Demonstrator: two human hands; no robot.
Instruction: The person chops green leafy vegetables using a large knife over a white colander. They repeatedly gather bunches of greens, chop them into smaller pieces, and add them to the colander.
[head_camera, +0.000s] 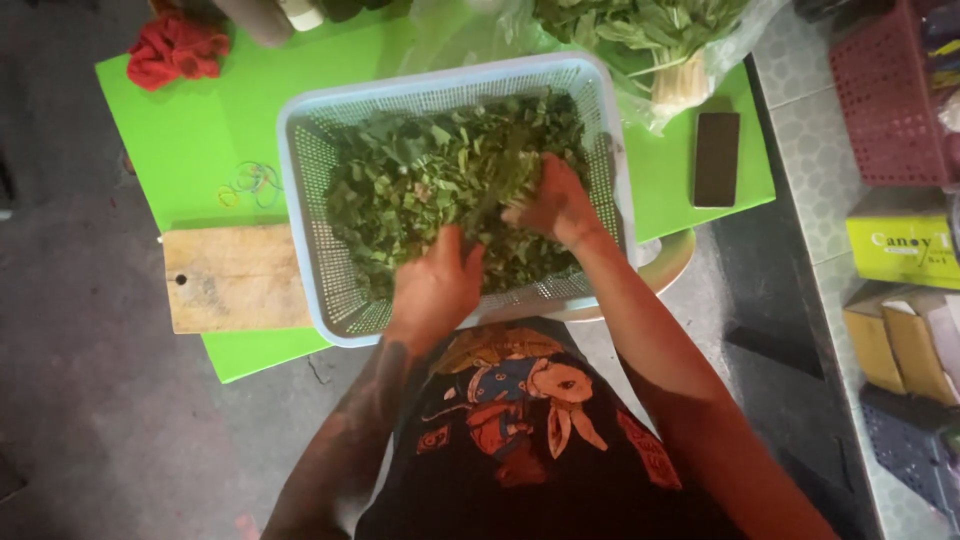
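1. We see the basket (300, 150) on the table (180, 130), with the chopped greens (430, 170) in it.
2. Our left hand (437, 285) lies in the greens at the near side; our right hand (553, 203) is just right of it, farther in.
3. The cutting board (232, 277) lies left of the basket.
4. The rubber bands (250, 180) lie beyond the board.
5. The cloth (175, 48) sits at the far left.
6. The bunch of leaves (640, 35) lies beyond the basket, and the phone (716, 158) to its right.

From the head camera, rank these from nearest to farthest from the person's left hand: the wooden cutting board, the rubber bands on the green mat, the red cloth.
From the left hand, sunk in chopped greens in the basket:
1. Wooden cutting board, left of the basket, level with the hand.
2. Rubber bands, on the green mat, past the board.
3. Red cloth, at the mat's far left corner.
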